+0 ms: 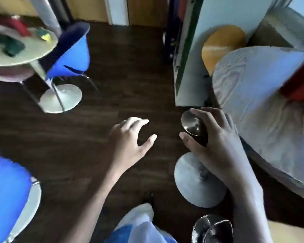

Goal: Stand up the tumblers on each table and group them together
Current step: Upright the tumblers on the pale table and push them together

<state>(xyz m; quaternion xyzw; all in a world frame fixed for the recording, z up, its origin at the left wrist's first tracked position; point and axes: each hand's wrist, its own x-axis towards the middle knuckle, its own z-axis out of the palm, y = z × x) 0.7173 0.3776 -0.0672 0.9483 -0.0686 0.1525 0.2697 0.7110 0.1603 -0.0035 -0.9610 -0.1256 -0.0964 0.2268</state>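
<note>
My right hand (pixel 216 135) grips a shiny steel tumbler (pixel 191 123), carried in the air above the dark floor with its round end turned toward me. Another steel tumbler (pixel 212 228) shows at the bottom edge, partly behind my right forearm; what it rests on is not visible. My left hand (pixel 130 137) hovers over the floor with fingers spread and relaxed, holding nothing. A round table with a pale cloth (pixel 263 106) is at the right, next to my right hand.
A second round table (pixel 33 53) at the far left carries blurred red, green and yellow things, with a blue chair (pixel 74 55) beside it. Another blue chair (pixel 7 199) sits at bottom left. A table's disc base (pixel 191 179) lies under my right arm. A pale pillar (pixel 197 50) stands ahead.
</note>
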